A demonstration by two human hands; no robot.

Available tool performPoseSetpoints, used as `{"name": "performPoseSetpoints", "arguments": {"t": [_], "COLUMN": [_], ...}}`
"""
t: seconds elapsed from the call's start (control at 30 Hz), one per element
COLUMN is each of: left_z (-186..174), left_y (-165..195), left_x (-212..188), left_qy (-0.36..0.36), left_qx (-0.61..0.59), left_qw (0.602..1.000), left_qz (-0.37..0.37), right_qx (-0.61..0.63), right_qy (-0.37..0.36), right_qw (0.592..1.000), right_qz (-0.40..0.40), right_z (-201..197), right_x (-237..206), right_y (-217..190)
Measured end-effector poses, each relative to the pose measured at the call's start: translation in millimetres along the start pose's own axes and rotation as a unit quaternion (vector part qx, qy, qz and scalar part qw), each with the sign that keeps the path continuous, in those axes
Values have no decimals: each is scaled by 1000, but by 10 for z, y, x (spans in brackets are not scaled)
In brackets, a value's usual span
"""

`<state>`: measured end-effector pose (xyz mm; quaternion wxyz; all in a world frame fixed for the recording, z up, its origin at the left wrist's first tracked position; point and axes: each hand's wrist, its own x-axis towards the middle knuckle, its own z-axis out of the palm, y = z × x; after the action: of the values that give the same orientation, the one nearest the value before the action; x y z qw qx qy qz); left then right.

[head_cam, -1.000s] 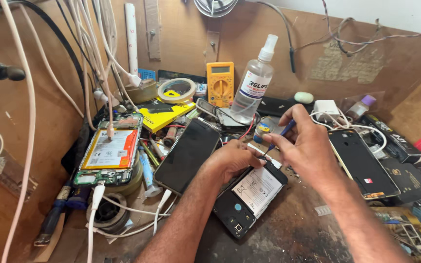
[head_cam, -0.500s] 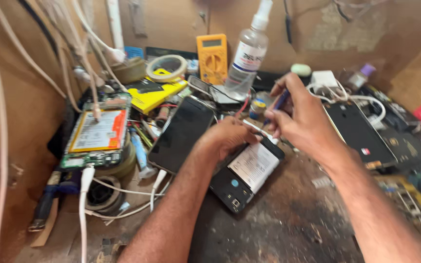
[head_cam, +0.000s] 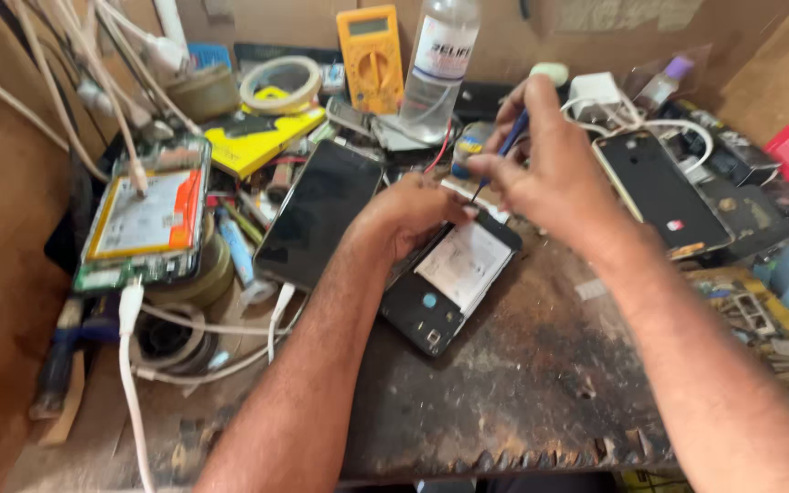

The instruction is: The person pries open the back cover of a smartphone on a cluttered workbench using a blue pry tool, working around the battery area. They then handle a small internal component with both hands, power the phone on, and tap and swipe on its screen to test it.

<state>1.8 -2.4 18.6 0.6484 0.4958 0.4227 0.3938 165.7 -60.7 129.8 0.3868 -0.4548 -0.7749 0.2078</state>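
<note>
Left of both hands lies a dark phone screen (head_cam: 319, 212). The left hand (head_cam: 410, 212) presses on the opened phone (head_cam: 450, 285), whose long axis slants from lower left to upper right. The right hand (head_cam: 541, 169) pinches a blue screwdriver (head_cam: 505, 153), tip down at the phone's upper end.

Dark phone screen (head_cam: 317, 215) beside white-labelled bottle (head_cam: 443, 50).
</note>
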Motion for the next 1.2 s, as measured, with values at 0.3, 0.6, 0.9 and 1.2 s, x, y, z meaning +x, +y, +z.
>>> {"name": "performPoseSetpoints", "arguments": {"t": [0.3,0.6,0.9,1.2], "left_z": [-14,-8,-8,12], "left_y": [121,130,97,78], "left_x": [-56,-72,-35,-33], "left_qy": [-2,-14,-30,-7], "left_qx": [-28,-37,-56,-23], "left_qw": [1000,999,998,1000], "left_qz": [0,1,10,9], "right_qx": [-136,-137,-118,-13], "right_qy": [42,34,22,-21], "right_qw": [977,976,981,999], "right_qz": [-156,-167,-152,-40], "right_z": [3,-3,-5,-4], "right_x": [-14,-34,-22,-9], "right_y": [64,-81,-44,-93]}}
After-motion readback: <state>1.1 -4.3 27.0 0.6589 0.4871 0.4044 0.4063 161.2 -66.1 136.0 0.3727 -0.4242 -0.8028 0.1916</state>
